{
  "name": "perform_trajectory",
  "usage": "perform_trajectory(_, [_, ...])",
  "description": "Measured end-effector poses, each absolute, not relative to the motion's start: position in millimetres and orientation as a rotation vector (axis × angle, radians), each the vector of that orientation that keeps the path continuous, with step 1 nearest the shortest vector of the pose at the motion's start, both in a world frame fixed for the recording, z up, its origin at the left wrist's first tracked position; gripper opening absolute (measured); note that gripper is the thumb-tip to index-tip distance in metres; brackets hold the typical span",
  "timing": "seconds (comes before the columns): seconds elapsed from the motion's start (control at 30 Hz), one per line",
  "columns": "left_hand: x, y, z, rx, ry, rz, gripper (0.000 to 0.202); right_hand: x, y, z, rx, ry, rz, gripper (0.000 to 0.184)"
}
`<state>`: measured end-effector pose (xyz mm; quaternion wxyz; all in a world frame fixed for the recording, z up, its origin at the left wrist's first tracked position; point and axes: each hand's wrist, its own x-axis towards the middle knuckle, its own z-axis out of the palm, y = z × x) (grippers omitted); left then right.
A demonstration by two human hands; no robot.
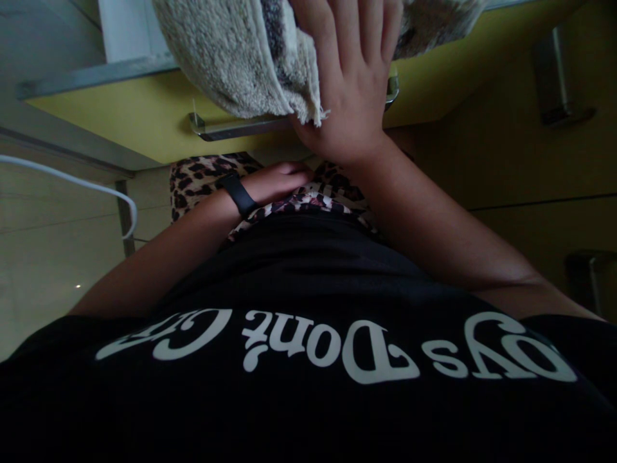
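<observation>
My right hand (349, 90) is up at the yellow drawer front, closed on a grey-beige terry towel (236, 58) with a frayed corner beside my wrist. Its fingers lie over the cloth, with their tips cut off by the top edge of the view; the thumb is hidden under the towel. The towel drapes over the counter edge and part of the metal drawer handle (245, 130). Lower down, my left hand (284, 178), with a black band (238, 194) on the wrist, rests at my lap on leopard-print cloth (197, 183). Its fingers lie loosely forward, partly in shadow, and hold nothing visible.
The yellow drawer front (120, 106) runs across, just before my lap. More metal handles (562, 83) are on dark yellow cabinet fronts at right. A white cable (72, 179) hangs at left above the tiled floor (58, 257).
</observation>
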<state>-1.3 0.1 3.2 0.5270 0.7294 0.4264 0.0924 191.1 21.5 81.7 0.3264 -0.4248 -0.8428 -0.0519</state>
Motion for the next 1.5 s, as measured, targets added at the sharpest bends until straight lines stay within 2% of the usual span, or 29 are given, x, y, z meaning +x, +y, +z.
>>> perform_trajectory(0.07, [-1.6, -0.1, 2.7, 1.741, 1.022, 0.226, 0.049, 191.2, 21.0, 82.4, -1.12, -2.217, -0.147, 0.085])
perform_trajectory(0.2, [-1.1, -0.7, 4.8, 1.748, 1.051, 0.201, 0.05, 189.8, 19.3, 84.9, -1.165, -2.214, -0.155, 0.077])
perform_trajectory(0.33, [0.3, -1.8, 8.5, 1.745, 1.053, 0.192, 0.051, 188.9, 18.9, 85.6, -1.161, -2.216, -0.162, 0.083])
perform_trajectory(0.5, [0.0, -1.7, 7.7, 1.738, 1.039, 0.198, 0.051, 190.0, 20.2, 84.0, -1.162, -2.223, -0.147, 0.077])
perform_trajectory(0.8, [-2.1, -0.9, 4.7, 1.744, 1.026, 0.194, 0.05, 190.2, 21.8, 82.5, -1.197, -2.219, -0.141, 0.078])
perform_trajectory(1.03, [-3.2, 0.4, -1.5, 1.779, 0.997, 0.213, 0.049, 190.3, 24.4, 80.4, -1.194, -2.218, -0.083, 0.095])
perform_trajectory(1.27, [-2.1, 0.2, 0.8, 1.766, 0.982, 0.225, 0.047, 189.0, 21.8, 84.0, -1.237, -2.194, 0.017, 0.076])
perform_trajectory(1.5, [-1.2, -0.3, 2.2, 1.748, 1.023, 0.202, 0.045, 188.8, 23.4, 84.8, -1.243, -2.2, -0.002, 0.076])
